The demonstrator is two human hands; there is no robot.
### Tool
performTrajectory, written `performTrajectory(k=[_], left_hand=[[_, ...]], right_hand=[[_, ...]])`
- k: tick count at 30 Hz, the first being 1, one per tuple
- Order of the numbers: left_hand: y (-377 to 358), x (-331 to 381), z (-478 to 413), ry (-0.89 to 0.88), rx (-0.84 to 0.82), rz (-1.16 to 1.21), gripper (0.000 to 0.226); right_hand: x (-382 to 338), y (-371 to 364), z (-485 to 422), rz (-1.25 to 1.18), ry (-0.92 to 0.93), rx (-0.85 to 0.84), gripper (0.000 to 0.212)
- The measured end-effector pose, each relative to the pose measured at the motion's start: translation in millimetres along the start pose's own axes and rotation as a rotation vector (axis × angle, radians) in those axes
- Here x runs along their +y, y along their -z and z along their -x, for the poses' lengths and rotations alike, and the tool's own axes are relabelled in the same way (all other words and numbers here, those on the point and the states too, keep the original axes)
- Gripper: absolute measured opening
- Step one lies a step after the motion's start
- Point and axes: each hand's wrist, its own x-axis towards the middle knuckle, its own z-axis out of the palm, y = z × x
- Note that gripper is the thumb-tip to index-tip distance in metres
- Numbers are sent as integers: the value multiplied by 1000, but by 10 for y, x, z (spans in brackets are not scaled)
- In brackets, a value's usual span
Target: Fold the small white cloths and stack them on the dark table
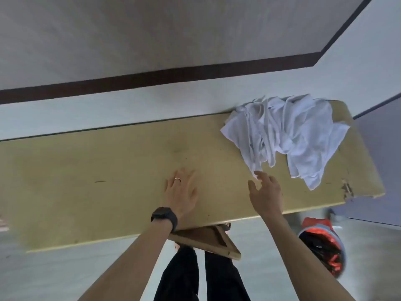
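Cloths [288, 135] lie in one messy heap at the far right end of the table [108, 170]. They are white and thin, full of wrinkles and soft folds, and none of them is folded neatly. They are so mixed up that I cannot count them. One pointy corner hangs down toward the near side, and another bit lies close to the right edge, near a chipped corner [347, 190] of the table top. The table top is long and looks yellow-brown, with a few small dark marks on it.

The left hand [182, 192] rests flat on the middle of the table with its fingers straight. It holds nothing. It has a ring [177, 179] on one finger and a black watch [163, 216] on the wrist.

The right hand [265, 192] is held out toward the heap, with fingers spread and loose. It holds nothing. One fingertip is right at the pointy corner of the cloths, but the hand is blurry, so I cannot tell if it touches.

Under the near edge are black trousers [180, 274] and a wooden brace [208, 240]. A red and black bucket [321, 248] stands on the floor at the right.
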Motion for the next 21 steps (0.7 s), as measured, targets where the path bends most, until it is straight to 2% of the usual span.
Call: performTrajectory(k=[4,8,14,18,21], left_hand=[[-212,-68,-203,85,-75,-63,66],[-398,-129,-176,104,-65,-157,65],[-440,-116,-204,131,-127,-142,61],[-333,-62,-200,134,-188,-146,64],[-43,160,-258,152,-192,-49,74]], right_hand=[[75,-26,-332,1,0,7,26],[148,-84,-465,128,48,-6,12],[214,-131,-548,211,150,48,9],[28,106,-490,177,298,219,12],[-289,525,-421,147,460,293,16]])
